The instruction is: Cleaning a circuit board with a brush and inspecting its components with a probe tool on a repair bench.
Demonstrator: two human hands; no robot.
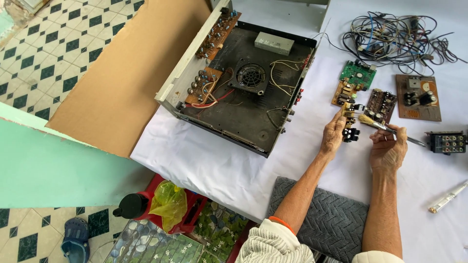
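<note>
While the left hand (333,135) fingers pinch a small board (349,122), the right hand (388,148) fingers pinch a brush (385,127), dusting it near the tabletop's (204,160) right edge; steadiness matters.

Open chassis (243,87) left of the loose boards (358,75), cable tangle (399,39) behind them, all on the tablecloth (204,160).

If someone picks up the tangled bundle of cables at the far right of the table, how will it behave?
The cable bundle would probably sag and droop, since its thin wires lie in loose loops. It likely comes up as one clump because the strands cross each other. Trailing ends may drag on the white cloth.
</note>
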